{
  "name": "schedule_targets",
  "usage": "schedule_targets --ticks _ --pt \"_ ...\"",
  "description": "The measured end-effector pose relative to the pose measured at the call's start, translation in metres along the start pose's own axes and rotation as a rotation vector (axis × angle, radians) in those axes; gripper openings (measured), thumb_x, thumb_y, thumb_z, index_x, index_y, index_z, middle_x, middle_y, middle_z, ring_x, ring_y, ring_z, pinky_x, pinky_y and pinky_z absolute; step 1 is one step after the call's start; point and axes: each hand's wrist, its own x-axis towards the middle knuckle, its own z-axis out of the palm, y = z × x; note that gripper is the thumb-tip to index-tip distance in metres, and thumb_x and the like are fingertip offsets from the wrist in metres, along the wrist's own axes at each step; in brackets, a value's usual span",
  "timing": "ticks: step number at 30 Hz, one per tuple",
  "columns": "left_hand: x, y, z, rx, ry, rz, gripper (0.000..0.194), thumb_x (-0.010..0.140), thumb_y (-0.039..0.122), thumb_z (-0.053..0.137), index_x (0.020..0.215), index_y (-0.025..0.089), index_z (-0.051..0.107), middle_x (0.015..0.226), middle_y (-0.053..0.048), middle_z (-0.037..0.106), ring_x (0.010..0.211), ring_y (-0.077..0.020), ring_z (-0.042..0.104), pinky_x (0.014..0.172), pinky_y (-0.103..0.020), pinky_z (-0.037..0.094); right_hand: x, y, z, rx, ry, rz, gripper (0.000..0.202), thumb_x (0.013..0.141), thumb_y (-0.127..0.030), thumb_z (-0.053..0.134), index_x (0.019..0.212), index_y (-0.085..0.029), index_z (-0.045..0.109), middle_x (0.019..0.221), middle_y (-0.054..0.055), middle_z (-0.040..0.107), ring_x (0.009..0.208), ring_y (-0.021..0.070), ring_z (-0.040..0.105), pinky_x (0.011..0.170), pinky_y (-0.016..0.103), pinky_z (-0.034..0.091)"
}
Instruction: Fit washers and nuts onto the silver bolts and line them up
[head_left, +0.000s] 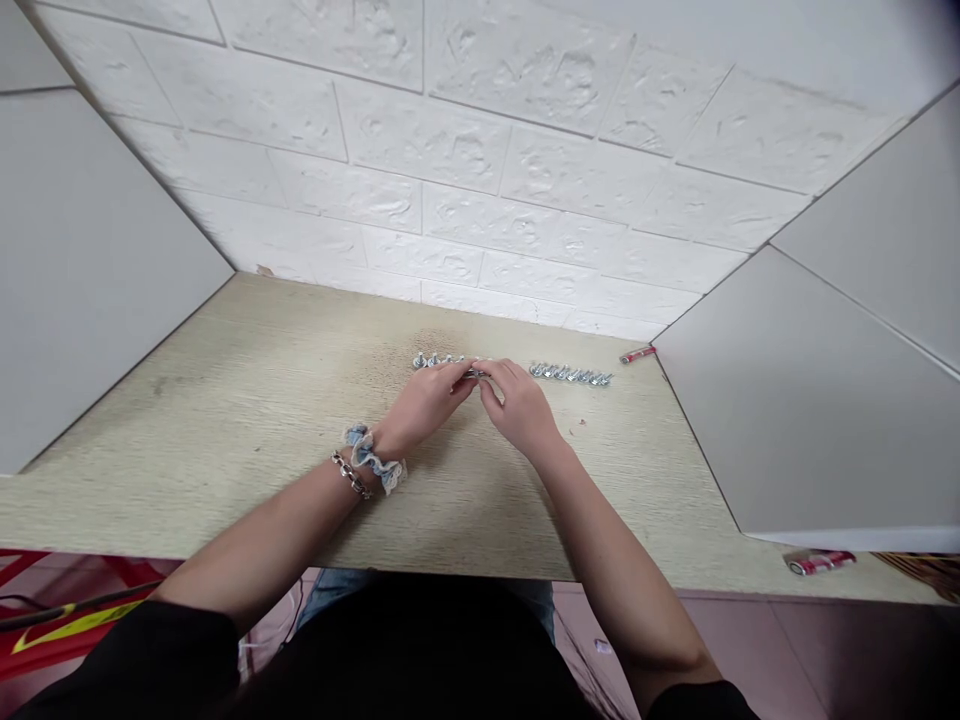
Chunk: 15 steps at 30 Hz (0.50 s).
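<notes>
Both hands meet over the middle of the wooden table. My left hand is closed, its thumb and fingertips pinched at a small shiny metal piece, perhaps a bolt. From the other side my right hand also closes its thumb and fingers on that piece. Fingers cover most of it. Just beyond the left hand, several metal bolts stand upright in a row, partly hidden. To the right of the right hand runs a row of several similar bolts, close together and tilted.
A red battery lies near the right panel's corner, another red battery at the front right edge. Grey panels flank the table on both sides. A white brick-patterned wall closes the back. Small reddish bits lie right of centre.
</notes>
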Motion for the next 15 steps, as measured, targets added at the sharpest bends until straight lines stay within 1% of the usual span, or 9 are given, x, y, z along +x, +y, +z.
schedule_targets --ticks 3,9,15 --pt "0.0002 -0.0003 0.0001 0.003 -0.007 0.007 0.021 0.087 0.022 0.048 0.104 0.017 0.059 0.08 -0.002 0.066 0.065 -0.0108 0.058 0.062 -0.021 0.043 0.0002 0.0009 0.001 0.007 -0.014 0.009 0.025 0.087 -0.018 0.039 0.105 -0.022 0.055 0.102 0.007 0.062 0.098 0.0195 0.055 0.088 0.035 0.044" --pt "-0.0009 -0.0008 0.002 0.005 -0.027 0.007 0.025 0.087 0.023 0.047 0.109 0.016 0.057 0.081 -0.003 0.066 0.065 -0.0108 0.058 0.061 -0.021 0.043 -0.0001 0.0001 -0.0012 -0.007 -0.019 0.03 0.022 0.089 -0.024 0.04 0.102 -0.02 0.057 0.095 0.007 0.063 0.092 0.0191 0.056 0.083 0.033 0.044" --pt "-0.0019 -0.0012 0.0038 0.01 -0.03 0.007 0.027 0.087 0.024 0.047 0.112 0.017 0.056 0.082 -0.003 0.066 0.066 -0.0111 0.059 0.062 -0.021 0.043 0.0008 -0.0019 -0.0037 -0.015 -0.048 0.109 0.019 0.089 -0.031 0.042 0.094 -0.02 0.058 0.088 0.005 0.063 0.085 0.0177 0.056 0.077 0.03 0.042"
